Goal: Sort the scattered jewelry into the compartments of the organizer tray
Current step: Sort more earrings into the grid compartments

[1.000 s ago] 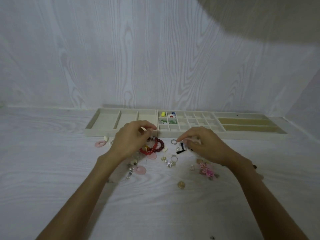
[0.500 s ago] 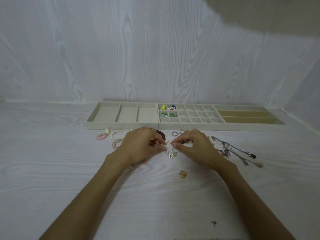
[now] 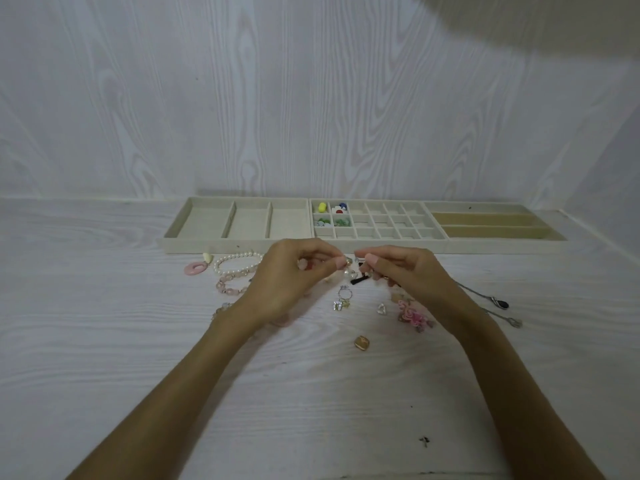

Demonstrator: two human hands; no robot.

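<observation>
- Both hands, raised just above the table (image 3: 104,341), fingertips nearly meeting in front of the organizer tray (image 3: 377,244).
- L hand (image 3: 294,271): thumb + forefinger pinch a small gold-toned piece (image 3: 348,262) w/ a pale bead hanging under it; looks like an earring, too small to be sure.
- R hand (image 3: 405,271): fingers curled, tips pinched together next to that piece; whether they hold a part of it or a 2nd tiny item, can't tell.
- Change vs. half a sec ago: hands have come up and toward the tray; the silver ring w/ charm (image 3: 343,299) that sat right under my fingertips now lies alone on the table, nearer me.
- Change vs. 1 s ago: hands were apart, each over the pile; now joined on one item.
- Meaning, my guess: item picked and being checked or paired, drop into a small cell comes next.
- Tray status: 4 cells at left of the grid hold pieces – yellow bead (image 3: 322,207), red/blue, green ones. The 3 wide bays at left look bare.
- Still loose on table: pearl bracelet (image 3: 237,263), pink ring-shaped piece (image 3: 195,268), pink bead bracelet (image 3: 230,287), black bar piece (image 3: 358,280), pink flower piece (image 3: 414,315), gold-brown stone (image 3: 362,342), silver necklaces (image 3: 498,303) far R.
- Task est.: early, most of the pile unsorted.
</observation>
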